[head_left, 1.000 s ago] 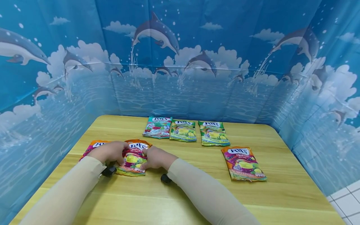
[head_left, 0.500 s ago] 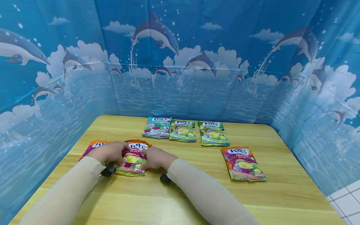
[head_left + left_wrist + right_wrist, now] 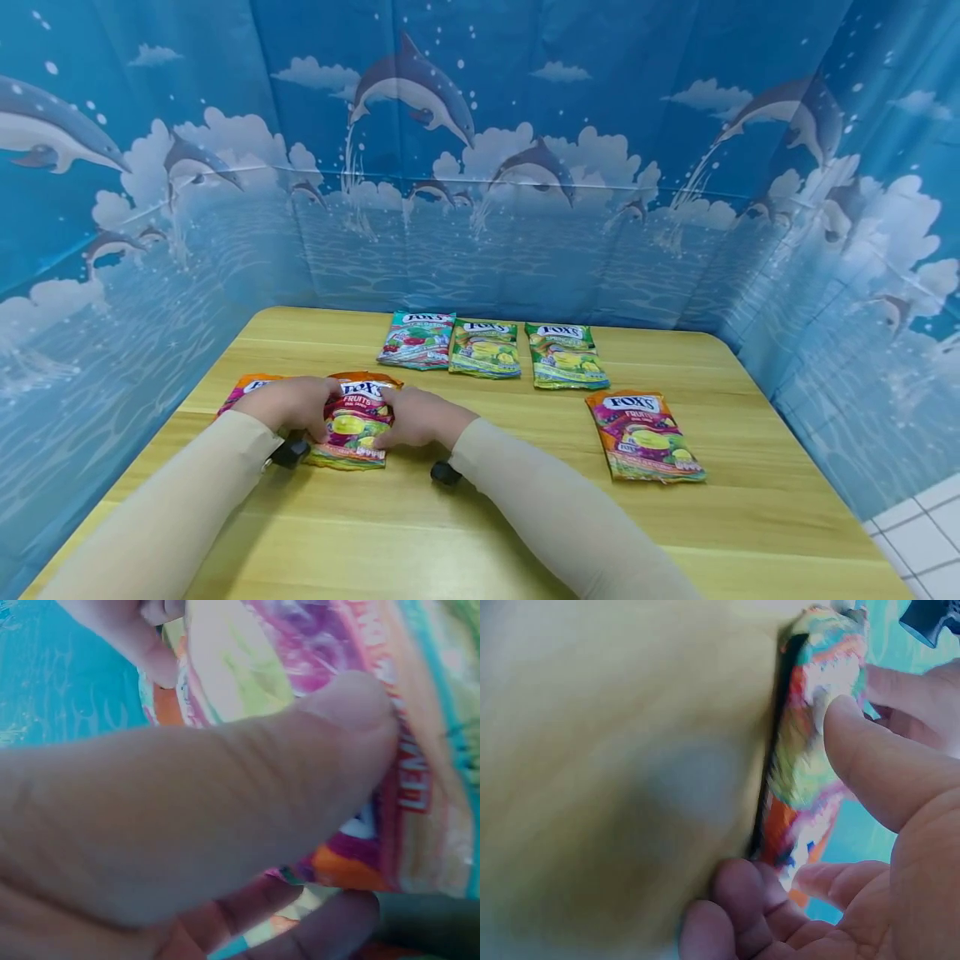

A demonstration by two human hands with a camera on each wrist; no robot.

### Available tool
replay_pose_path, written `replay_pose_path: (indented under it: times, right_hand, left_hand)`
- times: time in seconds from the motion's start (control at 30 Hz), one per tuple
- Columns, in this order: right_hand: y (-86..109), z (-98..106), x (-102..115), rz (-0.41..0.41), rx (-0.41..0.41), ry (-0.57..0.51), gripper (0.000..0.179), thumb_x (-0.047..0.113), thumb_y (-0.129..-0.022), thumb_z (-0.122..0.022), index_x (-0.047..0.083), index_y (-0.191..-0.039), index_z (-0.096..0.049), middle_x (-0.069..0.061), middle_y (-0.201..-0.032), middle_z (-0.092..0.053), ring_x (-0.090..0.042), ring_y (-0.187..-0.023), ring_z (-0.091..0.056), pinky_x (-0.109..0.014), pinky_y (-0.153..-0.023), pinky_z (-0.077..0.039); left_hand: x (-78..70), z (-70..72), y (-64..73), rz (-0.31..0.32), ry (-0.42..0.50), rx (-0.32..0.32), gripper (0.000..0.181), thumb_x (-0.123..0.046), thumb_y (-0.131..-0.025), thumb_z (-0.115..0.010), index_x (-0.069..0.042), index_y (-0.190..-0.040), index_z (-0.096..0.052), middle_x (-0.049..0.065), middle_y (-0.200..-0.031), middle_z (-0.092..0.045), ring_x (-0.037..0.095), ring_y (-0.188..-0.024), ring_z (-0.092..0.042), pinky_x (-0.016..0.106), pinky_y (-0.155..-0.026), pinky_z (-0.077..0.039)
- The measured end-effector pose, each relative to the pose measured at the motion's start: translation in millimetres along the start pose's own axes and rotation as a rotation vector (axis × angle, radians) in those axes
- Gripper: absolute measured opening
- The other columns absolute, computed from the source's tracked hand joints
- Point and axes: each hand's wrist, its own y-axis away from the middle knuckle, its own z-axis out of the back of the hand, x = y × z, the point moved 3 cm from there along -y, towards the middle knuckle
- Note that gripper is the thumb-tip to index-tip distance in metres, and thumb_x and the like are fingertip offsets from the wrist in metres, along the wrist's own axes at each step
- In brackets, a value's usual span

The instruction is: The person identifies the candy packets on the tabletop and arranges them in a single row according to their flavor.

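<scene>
A red and orange candy bag (image 3: 349,423) marked FOX'S FRUITS lies at the left of the wooden table, between both hands. My left hand (image 3: 292,406) grips its left side; in the left wrist view the thumb (image 3: 337,724) presses over the printed front while other fingers show below the edge. From the right, my right hand (image 3: 422,418) pinches the opposite side, its thumb (image 3: 855,739) on the front and its fingers curled at the edge. A second orange and purple bag (image 3: 246,387) is partly hidden behind the left hand.
Along the back of the table (image 3: 480,542) lie a teal candy bag (image 3: 417,342), a green-yellow one (image 3: 485,350) and another green one (image 3: 567,358). One more fruits bag (image 3: 645,436) lies on the right. A blue dolphin-print curtain (image 3: 480,242) surrounds the table.
The hands stay at both sides of the candy bag with almost no movement. The whole head view shifts very slightly to the left.
</scene>
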Motion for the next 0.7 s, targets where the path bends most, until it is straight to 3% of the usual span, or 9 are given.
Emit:
replay_pose_path:
  times: [0.17,0.23,0.3,0.4,0.47,0.57,0.7]
  right_hand:
    - [11.1,14.4,-14.4,0.048,-0.052,-0.036,0.091,0.051,-0.096,-0.075,0.019,-0.168,-0.030,-0.004,-0.164,-0.048,-0.022,-0.150,-0.047,-0.041,-0.123,-0.041]
    - [19.3,23.3,-23.2,0.054,-0.067,-0.036,0.088,0.049,-0.098,-0.073,0.017,-0.168,-0.031,-0.005,-0.166,-0.045,-0.025,-0.154,-0.042,-0.043,-0.125,-0.039]
    - [28.8,33.4,-34.2,0.055,-0.082,-0.047,0.085,0.047,-0.100,-0.072,0.016,-0.167,-0.031,-0.006,-0.169,-0.041,-0.028,-0.157,-0.036,-0.046,-0.126,-0.036]
    - [43.8,48.5,-53.4,0.032,-0.101,-0.052,0.083,0.047,-0.101,-0.070,0.016,-0.168,-0.031,-0.008,-0.171,-0.037,-0.031,-0.161,-0.029,-0.050,-0.128,-0.033]
    - [53.5,57.4,-67.2,0.014,-0.117,-0.058,0.083,0.047,-0.101,-0.070,0.017,-0.168,-0.030,-0.008,-0.171,-0.036,-0.032,-0.161,-0.029,-0.053,-0.127,-0.033]
    - [67.9,68.5,-87.5,-0.022,-0.135,-0.050,0.083,0.047,-0.101,-0.070,0.018,-0.168,-0.030,-0.011,-0.171,-0.035,-0.034,-0.159,-0.032,-0.056,-0.125,-0.036]
    - [87.7,79.1,-111.5,-0.067,-0.151,-0.036,0.083,0.046,-0.101,-0.070,0.017,-0.167,-0.031,-0.014,-0.172,-0.033,-0.036,-0.159,-0.031,-0.058,-0.124,-0.035]
  left_hand:
    - [-8.8,7.5,5.6,0.013,-0.074,-0.040,0.071,-0.027,-0.085,-0.088,-0.001,-0.143,-0.058,0.019,-0.130,-0.067,0.029,-0.106,-0.061,0.049,-0.093,-0.056]
    - [-15.3,10.5,8.2,0.007,-0.057,-0.065,0.075,-0.033,-0.090,-0.084,0.001,-0.149,-0.053,0.024,-0.141,-0.061,0.031,-0.104,-0.066,0.053,-0.088,-0.058]
    - [-23.5,12.3,9.4,-0.007,-0.033,-0.105,0.078,-0.038,-0.095,-0.079,0.000,-0.155,-0.046,0.027,-0.153,-0.052,0.036,-0.116,-0.066,0.056,-0.095,-0.057]
    - [-38.3,10.8,7.8,-0.045,0.039,-0.156,0.081,-0.041,-0.099,-0.073,-0.003,-0.161,-0.039,0.026,-0.162,-0.042,0.045,-0.135,-0.057,0.061,-0.106,-0.051]
    - [-49.3,8.7,4.5,-0.082,0.047,-0.194,0.083,-0.045,-0.099,-0.072,-0.005,-0.163,-0.037,0.024,-0.166,-0.039,0.047,-0.149,-0.042,0.064,-0.118,-0.040]
    - [-68.2,3.1,-2.4,-0.132,0.085,-0.221,0.087,-0.050,-0.099,-0.070,-0.009,-0.166,-0.032,0.021,-0.169,-0.035,0.046,-0.154,-0.035,0.065,-0.121,-0.036]
    - [-98.3,-7.4,-15.3,-0.193,0.142,-0.251,0.089,-0.053,-0.098,-0.071,-0.016,-0.167,-0.031,0.014,-0.171,-0.035,0.041,-0.154,-0.039,0.063,-0.121,-0.037]
